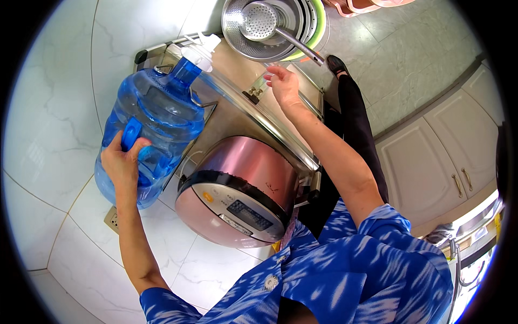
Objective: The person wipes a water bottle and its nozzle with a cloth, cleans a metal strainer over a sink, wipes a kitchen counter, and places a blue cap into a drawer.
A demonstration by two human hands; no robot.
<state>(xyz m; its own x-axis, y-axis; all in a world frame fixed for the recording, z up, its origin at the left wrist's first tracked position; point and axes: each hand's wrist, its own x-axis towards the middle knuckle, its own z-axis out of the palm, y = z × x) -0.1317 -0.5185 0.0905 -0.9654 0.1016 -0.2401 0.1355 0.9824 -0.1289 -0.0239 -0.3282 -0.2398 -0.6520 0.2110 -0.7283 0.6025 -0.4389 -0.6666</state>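
Note:
A large translucent blue water jug (162,107) with a white spout cap (201,50) leans to one side in a bent metal wire holder (204,103). My left hand (123,160) is wrapped round the blue handle (132,133) on the jug's side. My right hand (284,84) hovers over a metal-framed stand (259,111), its fingers loosely curled and apart, with nothing in them. Just beyond those fingertips extends the handle of a perforated metal skimmer (259,21), which rests in a nest of metal strainers and bowls (232,40).
A pink rice cooker (247,162) with a control panel stands close to my body. Behind it is a white tiled wall with a power socket (112,220). Pale cabinets (441,154) line the right side. Pinkish baskets (360,5) sit at the top on the tiled floor (398,44).

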